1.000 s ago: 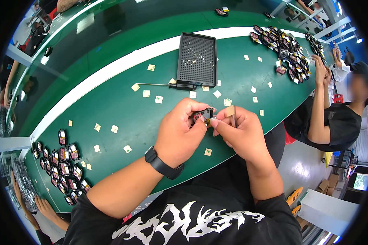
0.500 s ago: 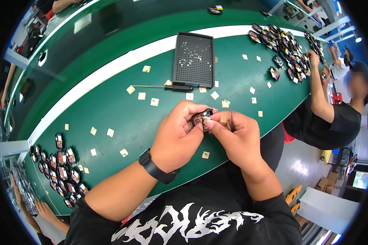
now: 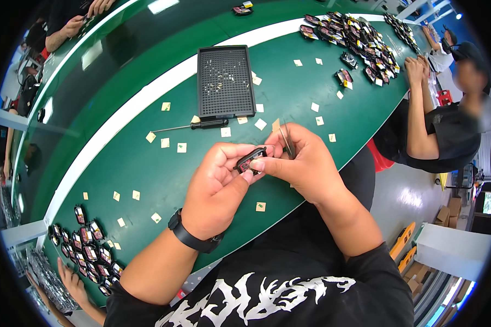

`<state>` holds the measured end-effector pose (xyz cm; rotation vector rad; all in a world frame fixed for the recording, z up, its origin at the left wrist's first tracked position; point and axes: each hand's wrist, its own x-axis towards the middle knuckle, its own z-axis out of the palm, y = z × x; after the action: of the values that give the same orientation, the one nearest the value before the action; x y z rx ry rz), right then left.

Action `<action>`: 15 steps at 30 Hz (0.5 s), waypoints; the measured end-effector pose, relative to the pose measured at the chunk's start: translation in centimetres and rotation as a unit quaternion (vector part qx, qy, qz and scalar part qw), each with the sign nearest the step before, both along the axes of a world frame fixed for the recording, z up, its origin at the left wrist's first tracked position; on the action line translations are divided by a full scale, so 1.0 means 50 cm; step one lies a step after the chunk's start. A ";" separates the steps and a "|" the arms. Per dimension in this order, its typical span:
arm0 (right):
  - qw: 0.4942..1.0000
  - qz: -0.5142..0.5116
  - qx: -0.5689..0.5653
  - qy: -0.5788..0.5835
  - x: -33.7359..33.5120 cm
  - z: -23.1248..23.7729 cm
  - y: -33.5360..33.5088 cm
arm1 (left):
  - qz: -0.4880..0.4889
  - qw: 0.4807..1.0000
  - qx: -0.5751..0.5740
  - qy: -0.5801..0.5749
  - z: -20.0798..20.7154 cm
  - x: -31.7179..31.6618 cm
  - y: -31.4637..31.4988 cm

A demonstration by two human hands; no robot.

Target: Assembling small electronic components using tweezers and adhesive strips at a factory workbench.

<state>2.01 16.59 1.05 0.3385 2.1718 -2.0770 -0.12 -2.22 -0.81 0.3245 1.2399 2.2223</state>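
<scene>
- Housing (image 3: 246,159), black, sits above the counter (image 3: 131,163), clamped in left hand (image 3: 215,188).
- Right hand (image 3: 306,163): thumb on housing, fingers closed around tweezers (image 3: 289,143).
- Advisable: steady support, light even thumb pressure, tweezers clear.

A single head-worn fisheye view looks steeply down from above the near side of the tabletop (image 3: 120,158), the hands (image 3: 215,182) close below, over it.
</scene>
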 end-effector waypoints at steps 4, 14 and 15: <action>1.000 0.010 0.019 0.019 0.000 0.005 -0.006 | -0.022 0.999 -0.009 0.034 -0.005 -0.010 -0.005; 0.995 0.063 -0.040 -0.069 0.002 0.019 0.018 | 0.023 0.969 -0.193 0.150 0.014 0.010 0.010; 0.995 0.067 -0.045 -0.065 0.004 0.019 0.018 | 0.026 0.971 -0.201 0.124 0.016 0.009 0.009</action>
<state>2.19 17.51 1.98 0.3023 1.9643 -2.0126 0.32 -1.78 0.01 0.4188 1.8121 1.9511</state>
